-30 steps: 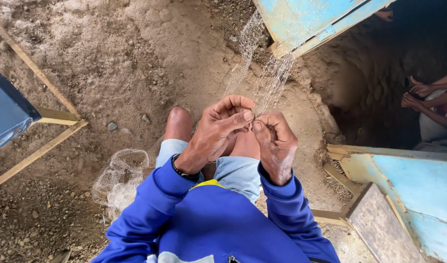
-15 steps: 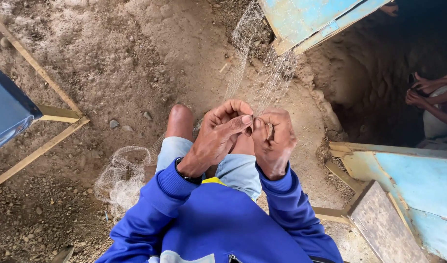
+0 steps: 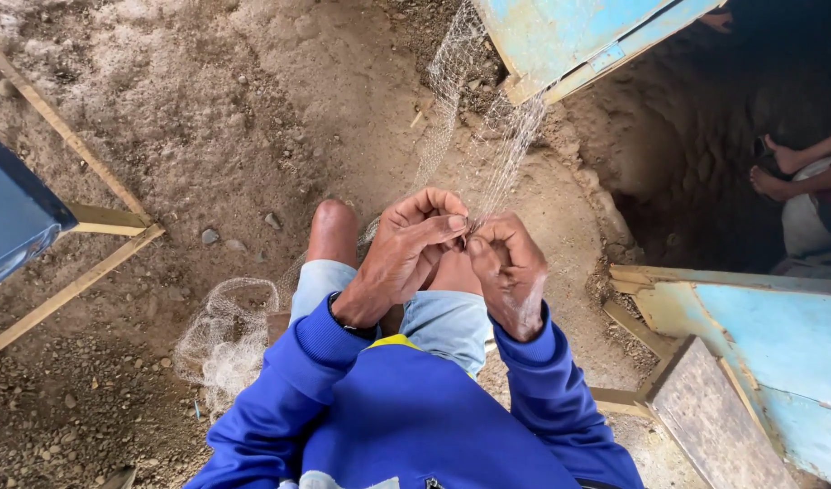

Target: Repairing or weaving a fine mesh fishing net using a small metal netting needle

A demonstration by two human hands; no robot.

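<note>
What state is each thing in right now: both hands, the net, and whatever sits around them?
Left hand: fingertips pinching the net.
Right hand: pinching the net beside the left, mesh draped over it.
Fishing net: stretched up toward the blue panel; loose end heaped on the ground.
Blue panel: tilted, paint worn.

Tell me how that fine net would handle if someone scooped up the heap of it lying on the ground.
The net is probably limp: it lies crumpled on the dirt. Likely light, since its mesh is see-through thin. It may snag easily; the left hand and right hand pinch a taut stretch running to the blue board.
</note>
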